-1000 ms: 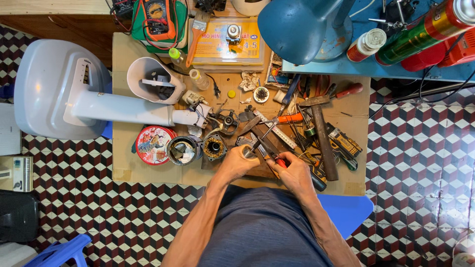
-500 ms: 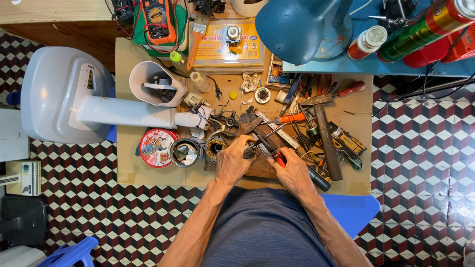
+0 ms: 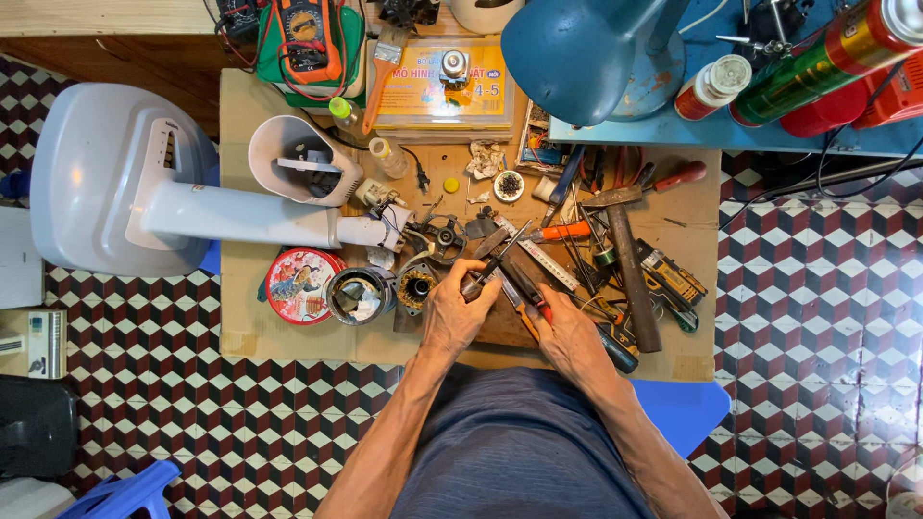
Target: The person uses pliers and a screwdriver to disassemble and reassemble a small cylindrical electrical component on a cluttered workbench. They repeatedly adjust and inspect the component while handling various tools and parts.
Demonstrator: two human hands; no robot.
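My left hand (image 3: 457, 309) is closed around a small metal part (image 3: 478, 282) at the front middle of the cardboard work surface (image 3: 250, 332). My right hand (image 3: 567, 332) grips red-handled pliers (image 3: 524, 288), whose jaws reach up-left to that part. A small motor housing (image 3: 416, 285) lies just left of my left hand. Beside it stand an open round tin (image 3: 359, 295) and its red lid (image 3: 303, 285).
A white fan stand (image 3: 135, 197) lies at the left. A hammer (image 3: 630, 269), screwdrivers (image 3: 567, 231) and other tools crowd the right side. A blue desk lamp (image 3: 586, 53), a multimeter (image 3: 308, 38), a yellow box (image 3: 442, 82) and spray cans (image 3: 827, 58) sit at the back. The floor is chequered tile.
Both hands have shifted slightly up and closer together over the part. The pliers' jaws have moved onto the part held in my left hand.
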